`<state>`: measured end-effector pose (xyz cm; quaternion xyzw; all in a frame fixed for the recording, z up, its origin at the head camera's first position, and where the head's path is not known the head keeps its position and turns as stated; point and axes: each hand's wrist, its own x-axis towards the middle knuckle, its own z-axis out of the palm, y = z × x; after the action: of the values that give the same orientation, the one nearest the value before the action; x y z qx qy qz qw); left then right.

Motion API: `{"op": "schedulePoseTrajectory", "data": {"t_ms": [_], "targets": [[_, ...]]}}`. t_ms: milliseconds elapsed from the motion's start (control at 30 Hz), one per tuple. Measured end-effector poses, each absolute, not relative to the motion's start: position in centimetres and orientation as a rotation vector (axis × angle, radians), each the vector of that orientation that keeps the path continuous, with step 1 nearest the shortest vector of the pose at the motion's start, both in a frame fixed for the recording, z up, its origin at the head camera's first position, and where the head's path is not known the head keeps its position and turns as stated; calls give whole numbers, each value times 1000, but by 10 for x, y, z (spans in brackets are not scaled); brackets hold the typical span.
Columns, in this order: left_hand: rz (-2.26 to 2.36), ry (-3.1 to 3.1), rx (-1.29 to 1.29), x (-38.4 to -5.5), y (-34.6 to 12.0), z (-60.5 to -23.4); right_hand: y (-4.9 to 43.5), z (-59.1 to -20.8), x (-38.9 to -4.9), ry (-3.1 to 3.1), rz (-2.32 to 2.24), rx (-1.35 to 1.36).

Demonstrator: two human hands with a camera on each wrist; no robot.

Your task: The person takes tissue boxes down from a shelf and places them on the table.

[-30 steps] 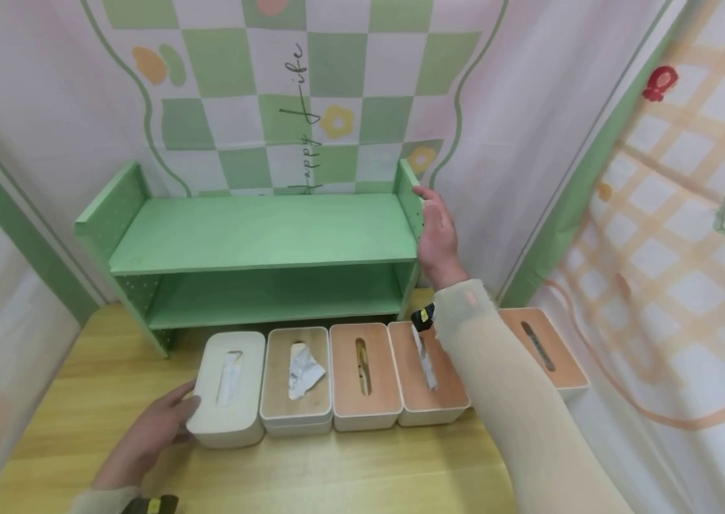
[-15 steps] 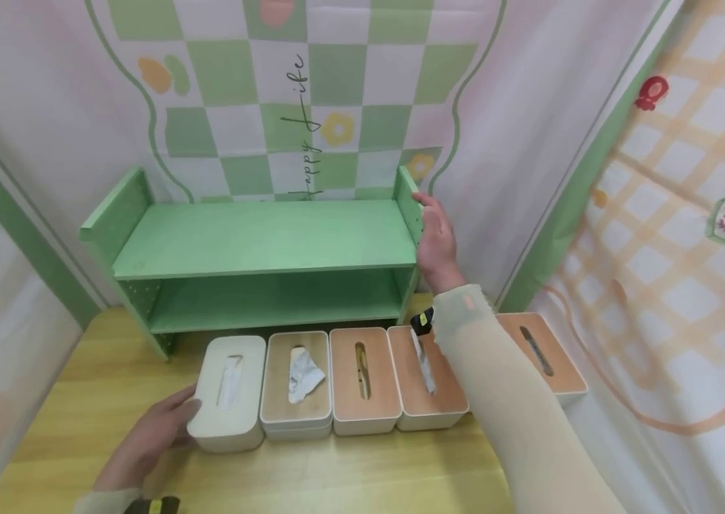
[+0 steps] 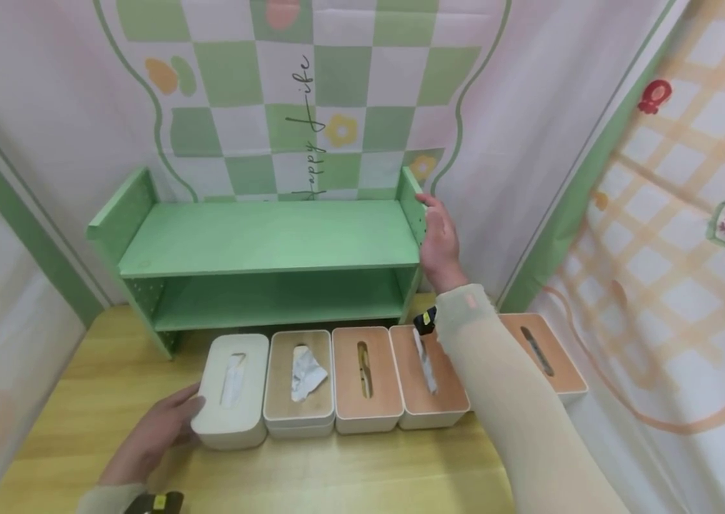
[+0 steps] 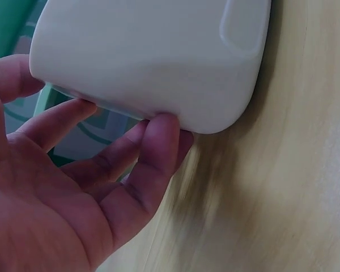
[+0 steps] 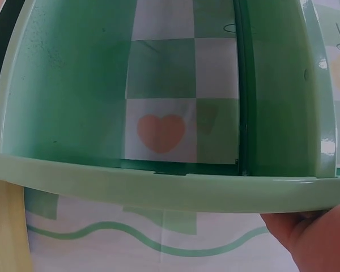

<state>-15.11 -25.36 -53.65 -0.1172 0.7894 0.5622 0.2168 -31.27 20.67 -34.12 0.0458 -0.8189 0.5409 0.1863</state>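
My left hand (image 3: 159,430) touches the left side of an all-white tissue box (image 3: 213,420) with its fingertips. In the left wrist view the fingers (image 4: 158,147) lie along the white box's wall, not wrapped round it. Up at the green two-tier shelf (image 3: 266,235), my right hand (image 3: 441,246) rests against the outer face of the right side panel. Most of that hand is cut off in the right wrist view, where the panel's edge (image 5: 215,194) crosses the picture. A tissue strip shows in the white box's slot.
Right of the white box stand a wood-lidded tissue box (image 3: 281,396) and two orange-brown-lidded ones, all in a row before the shelf. My right forearm partly covers another orange-brown-lidded box (image 3: 555,360) at the table's right. Printed curtains (image 3: 497,107) hang behind and beside the wooden table (image 3: 311,478).
The head view has shifted slightly. Both hands, the shelf and the boxes keep their places relative to each other.
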Motion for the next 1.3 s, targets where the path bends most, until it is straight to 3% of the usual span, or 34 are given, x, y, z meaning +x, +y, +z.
{"op": "schedulePoseTrajectory", "data": {"t_ms": [1000, 1300], "targets": [[1595, 2176, -305, -149, -254, -536, 207, -341, -316, -2302, 1527, 122], [1524, 2200, -405, -153, -252, -537, 206, -343, -319, -2286, 1514, 141]]}}
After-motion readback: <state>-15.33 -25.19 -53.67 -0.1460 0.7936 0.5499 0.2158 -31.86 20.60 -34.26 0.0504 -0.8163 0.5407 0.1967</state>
